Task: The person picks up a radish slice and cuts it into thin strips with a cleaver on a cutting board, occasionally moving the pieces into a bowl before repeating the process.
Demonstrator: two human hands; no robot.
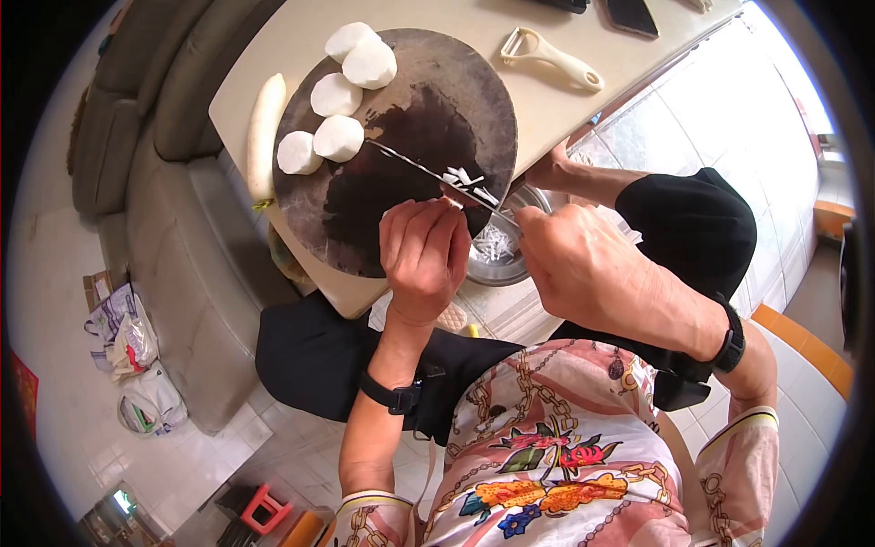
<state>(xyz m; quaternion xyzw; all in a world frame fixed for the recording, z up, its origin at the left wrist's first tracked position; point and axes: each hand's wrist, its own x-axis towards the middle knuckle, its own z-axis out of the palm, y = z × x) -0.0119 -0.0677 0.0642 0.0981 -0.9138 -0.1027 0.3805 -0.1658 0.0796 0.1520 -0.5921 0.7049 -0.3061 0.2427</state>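
My right hand is closed around the handle of a kitchen knife, whose blade, seen nearly edge-on, reaches across a round dark cutting board. Beside the blade, my left hand has its fingers curled together, with a bit of white radish showing at the fingertips; most of that piece is hidden. Thin white radish strips lie along the far side of the blade. Several peeled radish chunks sit on the board's left side. Below the board's right edge, a metal bowl contains more shreds, partly covered by my right hand.
A whole white radish lies at the table's left edge. A cream peeler and a phone are on the table. Along the left stands a grey sofa, with bags on the floor.
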